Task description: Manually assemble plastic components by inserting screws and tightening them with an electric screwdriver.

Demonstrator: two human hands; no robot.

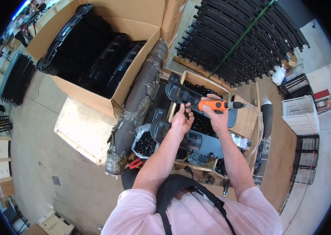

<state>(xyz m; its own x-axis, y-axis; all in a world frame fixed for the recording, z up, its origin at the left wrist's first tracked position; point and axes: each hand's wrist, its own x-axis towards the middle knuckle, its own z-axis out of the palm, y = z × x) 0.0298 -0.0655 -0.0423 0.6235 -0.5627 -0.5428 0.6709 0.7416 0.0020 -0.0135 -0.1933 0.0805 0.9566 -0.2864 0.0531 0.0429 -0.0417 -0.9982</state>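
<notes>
Right hand (219,123) wraps the body of an orange driver (213,105), thumb along its side; left hand (182,120) has its fingers curled in close by the driver's nose, and whether they pinch a small fastener cannot be told; the driver lies roughly level above the wooden tray (204,81), nose to the left, over the near edge of the upper black panel (181,92); a lower black panel (209,146) lies nearer the body, both vented.

Risks, as judged: the left fingers sit so near the nose that a slipping bit could nip them; a tilted driver could cam out and score the plastic; the panels seem to rest loosely over the compartments, so a hard push could make one rock or slide; anything dropped could be lost among the small black parts (201,123) below, or with the blue screws (198,158); the pale cable (259,117) loops beside the right forearm, and a long reach leftward could snag it and drag the driver off line.
</notes>
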